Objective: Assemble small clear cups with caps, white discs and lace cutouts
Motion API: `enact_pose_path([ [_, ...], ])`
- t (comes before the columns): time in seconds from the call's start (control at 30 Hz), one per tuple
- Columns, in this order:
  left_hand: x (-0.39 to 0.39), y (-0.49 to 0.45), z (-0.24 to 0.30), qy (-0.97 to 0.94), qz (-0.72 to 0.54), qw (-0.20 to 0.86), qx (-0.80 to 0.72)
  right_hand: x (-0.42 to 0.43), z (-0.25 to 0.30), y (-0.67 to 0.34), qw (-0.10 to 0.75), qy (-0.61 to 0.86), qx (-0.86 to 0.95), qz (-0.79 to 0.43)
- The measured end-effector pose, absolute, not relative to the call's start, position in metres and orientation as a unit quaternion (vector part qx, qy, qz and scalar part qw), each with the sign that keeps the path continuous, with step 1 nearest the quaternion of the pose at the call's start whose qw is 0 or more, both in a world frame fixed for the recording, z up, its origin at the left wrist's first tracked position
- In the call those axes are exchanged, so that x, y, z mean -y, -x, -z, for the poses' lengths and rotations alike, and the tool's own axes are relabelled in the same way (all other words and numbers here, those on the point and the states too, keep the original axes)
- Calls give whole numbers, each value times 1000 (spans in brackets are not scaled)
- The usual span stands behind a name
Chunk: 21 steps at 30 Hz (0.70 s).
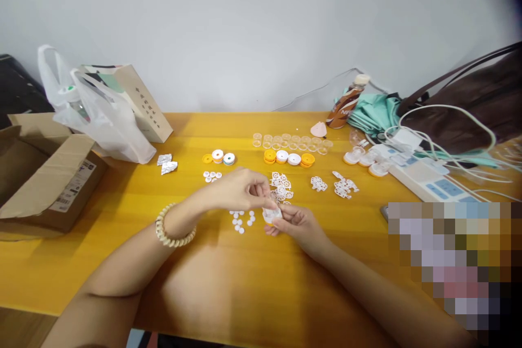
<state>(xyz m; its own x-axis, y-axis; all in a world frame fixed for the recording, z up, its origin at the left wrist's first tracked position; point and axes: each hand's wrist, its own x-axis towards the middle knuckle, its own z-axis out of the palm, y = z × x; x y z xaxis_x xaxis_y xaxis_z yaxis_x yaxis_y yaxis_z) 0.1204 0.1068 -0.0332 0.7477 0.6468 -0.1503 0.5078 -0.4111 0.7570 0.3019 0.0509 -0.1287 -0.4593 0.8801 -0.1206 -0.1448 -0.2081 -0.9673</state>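
Note:
My right hand (299,225) grips a small round white case (271,216) with an orange edge low at its base, held just above the table. Over its top, my left hand (244,190) is pinched, thumb and fingertips at the case's upper rim. What those fingertips hold, if anything, is too small to make out. Just behind the hands lies a pile of white openwork wheel-like parts (281,182). Small white discs (237,222) are scattered left of the case, and a few more white pieces (212,176) sit farther back.
Clear round cups (285,142) stand in rows behind orange and white round cases (281,157). To the right are more white parts (345,185), a power strip (424,171) with cables and a bottle (348,102). A cardboard box (69,196) and plastic bag (110,119) occupy the left.

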Motion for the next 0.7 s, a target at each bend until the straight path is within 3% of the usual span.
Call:
enact_pose_path([
  [0.13,-96,-125,31,-871,-65,259,-413,-47,129,-298,397,387,528,-644],
  [0.2,-94,-125,29,-872,-64,236,-424,-46,128,-298,402,385,529,-641],
  [0.43,-106,-116,20,-874,-46,448,-183,-50,123,-302,383,371,510,-675],
  [0.7,-105,-114,24,-876,-79,401,-257,-51,128,-301,400,378,518,-655],
])
